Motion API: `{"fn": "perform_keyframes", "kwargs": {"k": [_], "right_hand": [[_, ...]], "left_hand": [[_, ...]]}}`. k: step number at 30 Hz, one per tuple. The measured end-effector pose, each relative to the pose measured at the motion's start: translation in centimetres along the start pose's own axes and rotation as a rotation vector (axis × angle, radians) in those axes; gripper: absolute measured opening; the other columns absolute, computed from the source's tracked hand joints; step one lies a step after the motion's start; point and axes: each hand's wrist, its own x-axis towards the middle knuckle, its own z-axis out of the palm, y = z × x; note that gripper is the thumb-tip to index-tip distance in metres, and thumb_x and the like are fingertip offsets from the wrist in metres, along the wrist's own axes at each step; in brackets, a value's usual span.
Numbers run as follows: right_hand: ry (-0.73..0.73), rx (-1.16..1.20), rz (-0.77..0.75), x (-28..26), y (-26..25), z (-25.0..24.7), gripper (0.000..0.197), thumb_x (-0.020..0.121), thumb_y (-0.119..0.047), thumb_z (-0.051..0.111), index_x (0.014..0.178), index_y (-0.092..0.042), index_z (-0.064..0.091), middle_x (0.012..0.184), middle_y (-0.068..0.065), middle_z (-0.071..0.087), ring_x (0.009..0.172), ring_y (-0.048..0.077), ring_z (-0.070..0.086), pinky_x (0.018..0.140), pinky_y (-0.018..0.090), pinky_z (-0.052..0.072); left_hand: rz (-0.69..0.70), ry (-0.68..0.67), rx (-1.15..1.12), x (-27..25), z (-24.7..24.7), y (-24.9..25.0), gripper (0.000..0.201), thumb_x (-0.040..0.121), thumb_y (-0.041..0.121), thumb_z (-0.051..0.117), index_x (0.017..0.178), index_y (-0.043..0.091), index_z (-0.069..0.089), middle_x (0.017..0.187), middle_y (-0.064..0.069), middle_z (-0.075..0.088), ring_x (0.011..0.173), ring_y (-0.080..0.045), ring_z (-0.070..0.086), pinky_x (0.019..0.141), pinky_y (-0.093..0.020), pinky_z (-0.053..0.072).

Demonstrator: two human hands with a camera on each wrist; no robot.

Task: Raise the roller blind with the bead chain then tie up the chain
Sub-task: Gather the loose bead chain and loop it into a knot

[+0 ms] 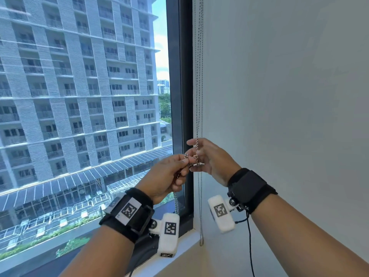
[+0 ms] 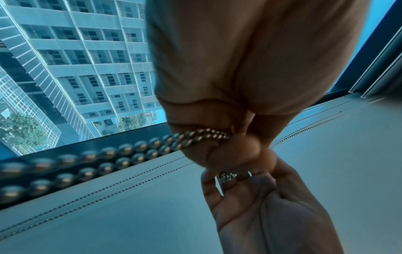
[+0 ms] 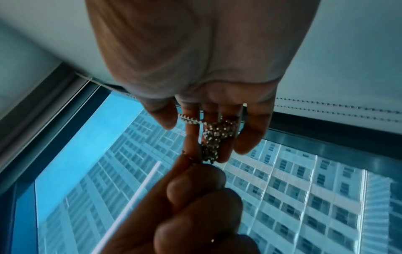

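Where the bead chain (image 1: 196,96) hung down along the dark window frame (image 1: 179,76), gathered into a small bunch (image 1: 194,158) between both hands at about sill-to-mid height. Pinched at the bunch by the left hand (image 1: 167,176), fingers curled round doubled strands that trailed down below its wrist. Held from the other side by the right hand (image 1: 209,158), fingers loosely bent with beads looped over them, thumb above. Hands close together, fingertips almost meeting. Seen from the right wrist as a tangle of beads (image 3: 214,135) draped across the fingers (image 3: 250,130); from the left wrist as two parallel strands (image 2: 195,137) leading into the fist. Hung free beside the hands: another strand (image 1: 201,206), ending just above the windowsill (image 1: 179,250). Beyond the glass, a tall apartment block (image 1: 79,86); to the right, a plain white wall (image 1: 289,86). Strapped on both wrists: black bands with white camera units.
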Motion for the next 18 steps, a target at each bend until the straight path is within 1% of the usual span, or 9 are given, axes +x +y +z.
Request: {"fn": "perform_keyframes", "kwargs": {"k": [3, 5, 7, 9, 11, 13, 14, 16, 18], "right_hand": [[0.034, -0.259, -0.034, 0.0, 0.3, 0.3, 0.034, 0.102, -0.033, 0.043, 0.095, -0.009, 0.065, 0.084, 0.003, 0.064, 0.075, 0.014, 0.061, 0.078, 0.032, 0.055], [0.040, -0.444, -0.046, -0.1, 1.6, 0.5, 0.038, 0.103, -0.039, 0.041, 0.089, -0.011, 0.063, 0.082, 0.004, 0.065, 0.073, 0.019, 0.064, 0.078, 0.040, 0.058], [0.017, -0.484, -0.010, -0.5, 3.1, 0.6, 0.033, 0.104, -0.037, 0.039, 0.087, -0.015, 0.057, 0.082, 0.007, 0.064, 0.073, 0.026, 0.065, 0.076, 0.046, 0.058], [0.025, -0.381, 0.040, -0.9, 4.3, 0.9, 0.027, 0.107, -0.031, 0.037, 0.092, -0.014, 0.052, 0.085, 0.010, 0.063, 0.070, 0.025, 0.064, 0.066, 0.040, 0.057], [0.041, -0.326, 0.057, -1.3, 4.3, 1.2, 0.025, 0.107, -0.027, 0.037, 0.095, -0.011, 0.051, 0.085, 0.012, 0.061, 0.065, 0.024, 0.062, 0.062, 0.037, 0.054], [0.003, -0.408, 0.051, -1.5, 3.5, 1.4, 0.023, 0.106, -0.022, 0.040, 0.091, -0.010, 0.053, 0.080, 0.009, 0.060, 0.054, 0.017, 0.056, 0.052, 0.028, 0.048], [-0.025, -0.507, 0.036, -1.6, 2.7, 1.4, 0.024, 0.105, -0.021, 0.042, 0.086, -0.013, 0.054, 0.076, 0.005, 0.059, 0.051, 0.012, 0.053, 0.050, 0.023, 0.044], [-0.079, -0.773, -0.026, -1.7, 0.8, 1.2, 0.025, 0.102, -0.024, 0.048, 0.079, -0.024, 0.056, 0.072, -0.007, 0.060, 0.056, 0.004, 0.052, 0.056, 0.019, 0.041], [-0.101, -0.928, -0.097, -1.8, -1.7, 0.8, 0.021, 0.101, -0.031, 0.050, 0.087, -0.024, 0.064, 0.077, -0.011, 0.062, 0.069, 0.001, 0.057, 0.065, 0.021, 0.042]], "left_hand": [[-0.017, -0.012, 0.098, -0.1, -0.1, -0.5, 0.016, 0.101, 0.013, 0.054, 0.102, 0.006, 0.069, 0.072, -0.004, 0.060, 0.063, -0.017, 0.060, 0.056, -0.025, 0.051], [-0.030, 0.005, 0.285, -0.3, 0.0, -0.6, 0.019, 0.098, 0.017, 0.059, 0.099, 0.003, 0.072, 0.079, -0.008, 0.069, 0.076, -0.018, 0.068, 0.072, -0.030, 0.058], [0.022, 0.120, 0.664, -0.4, 0.2, -0.4, 0.022, 0.096, 0.027, 0.061, 0.088, 0.010, 0.073, 0.081, -0.005, 0.073, 0.075, -0.012, 0.067, 0.073, -0.029, 0.056], [0.177, 0.335, 1.033, -0.4, 0.5, -0.1, 0.019, 0.095, 0.033, 0.059, 0.084, 0.020, 0.067, 0.078, 0.004, 0.067, 0.071, -0.009, 0.061, 0.063, -0.025, 0.048], [0.522, 0.428, 1.231, -0.1, 1.1, 0.8, 0.009, 0.093, 0.025, 0.057, 0.094, 0.023, 0.066, 0.090, 0.006, 0.065, 0.083, -0.014, 0.062, 0.073, -0.030, 0.049], [0.849, 0.231, 1.489, 0.9, 1.4, 2.1, 0.027, 0.083, 0.013, 0.065, 0.107, 0.026, 0.069, 0.107, 0.005, 0.066, 0.104, -0.020, 0.062, 0.097, -0.039, 0.044], [0.929, 0.096, 1.636, 1.5, 1.7, 3.0, 0.037, 0.078, 0.011, 0.070, 0.111, 0.029, 0.070, 0.115, 0.006, 0.067, 0.117, -0.020, 0.059, 0.109, -0.044, 0.035], [0.869, -0.077, 1.844, 2.4, 2.2, 5.3, 0.049, 0.080, 0.008, 0.068, 0.120, 0.036, 0.066, 0.128, 0.013, 0.064, 0.138, -0.013, 0.045, 0.120, -0.051, 0.013], [0.692, -0.131, 1.966, 3.2, 2.2, 7.2, 0.051, 0.086, 0.009, 0.058, 0.128, 0.038, 0.061, 0.134, 0.016, 0.061, 0.144, -0.007, 0.036, 0.121, -0.052, -0.001]]}}
